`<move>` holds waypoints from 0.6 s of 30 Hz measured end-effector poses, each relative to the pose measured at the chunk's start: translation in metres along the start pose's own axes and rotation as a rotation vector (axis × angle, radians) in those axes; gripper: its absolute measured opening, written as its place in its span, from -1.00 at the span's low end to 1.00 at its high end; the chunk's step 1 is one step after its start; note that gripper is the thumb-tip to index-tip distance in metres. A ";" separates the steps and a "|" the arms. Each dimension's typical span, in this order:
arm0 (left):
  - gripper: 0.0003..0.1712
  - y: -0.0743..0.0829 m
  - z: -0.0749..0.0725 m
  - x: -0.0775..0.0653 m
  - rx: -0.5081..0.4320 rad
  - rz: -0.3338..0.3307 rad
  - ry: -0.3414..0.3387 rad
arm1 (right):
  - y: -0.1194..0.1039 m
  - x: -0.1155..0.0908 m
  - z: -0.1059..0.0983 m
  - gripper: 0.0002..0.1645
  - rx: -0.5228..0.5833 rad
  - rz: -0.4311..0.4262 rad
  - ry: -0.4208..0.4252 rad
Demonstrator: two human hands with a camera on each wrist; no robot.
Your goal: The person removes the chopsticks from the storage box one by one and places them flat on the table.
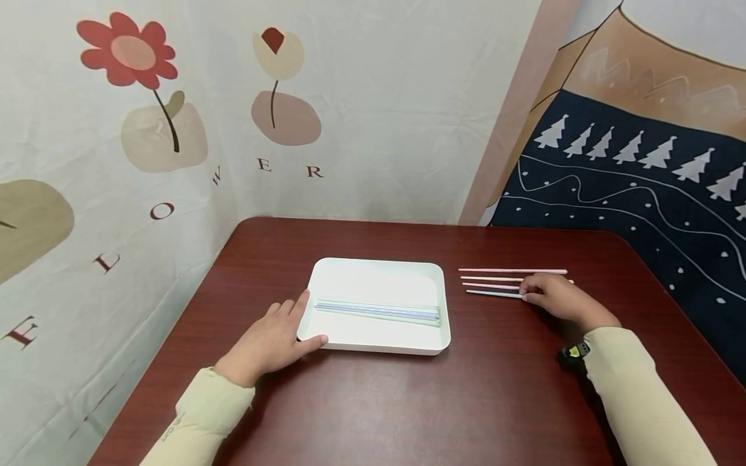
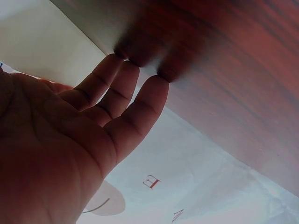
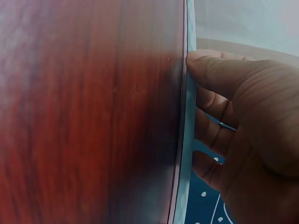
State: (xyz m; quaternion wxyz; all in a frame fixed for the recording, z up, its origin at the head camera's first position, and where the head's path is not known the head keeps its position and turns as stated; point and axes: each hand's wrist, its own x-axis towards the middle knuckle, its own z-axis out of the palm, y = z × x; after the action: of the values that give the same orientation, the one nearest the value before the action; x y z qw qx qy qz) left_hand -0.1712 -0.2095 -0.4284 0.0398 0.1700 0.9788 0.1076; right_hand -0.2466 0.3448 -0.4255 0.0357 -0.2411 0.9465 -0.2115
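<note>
A white rectangular tray (image 1: 373, 278) holds a small bundle of thin pale blue and green sticks (image 1: 379, 312), lying lengthwise. My left hand (image 1: 271, 340) rests at the tray's left side, thumb on the near rim and fingers spread along the left edge; its fingertips meet the table in the left wrist view. To the right of the tray, my right hand (image 1: 550, 298) pinches a light blue chopstick (image 3: 188, 116) between thumb and fingers. Just beyond it lie a pink chopstick (image 1: 489, 285), a cream chopstick (image 1: 489, 278) and another pink chopstick (image 1: 501, 270), roughly parallel.
The dark red wooden table (image 1: 384, 408) has rounded far corners. A pale cloth with flowers and letters (image 1: 373, 116) hangs behind and to the left. A dark blue cloth with white trees (image 1: 629, 175) hangs at the right.
</note>
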 end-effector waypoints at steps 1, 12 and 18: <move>0.28 0.000 0.000 0.000 0.002 0.000 -0.002 | 0.000 0.000 0.000 -0.78 0.000 0.001 0.000; 0.30 -0.001 0.001 0.000 -0.005 -0.003 -0.013 | -0.005 0.003 0.004 -0.77 -0.040 0.006 -0.006; 0.30 -0.001 0.001 -0.001 -0.012 -0.008 -0.011 | -0.006 0.004 0.003 -0.79 -0.033 0.042 -0.013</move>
State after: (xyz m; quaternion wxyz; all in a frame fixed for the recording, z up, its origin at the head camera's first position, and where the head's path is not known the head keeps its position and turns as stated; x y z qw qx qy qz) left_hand -0.1707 -0.2103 -0.4296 0.0467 0.1665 0.9785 0.1126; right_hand -0.2464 0.3368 -0.4257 0.0422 -0.2232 0.9545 -0.1934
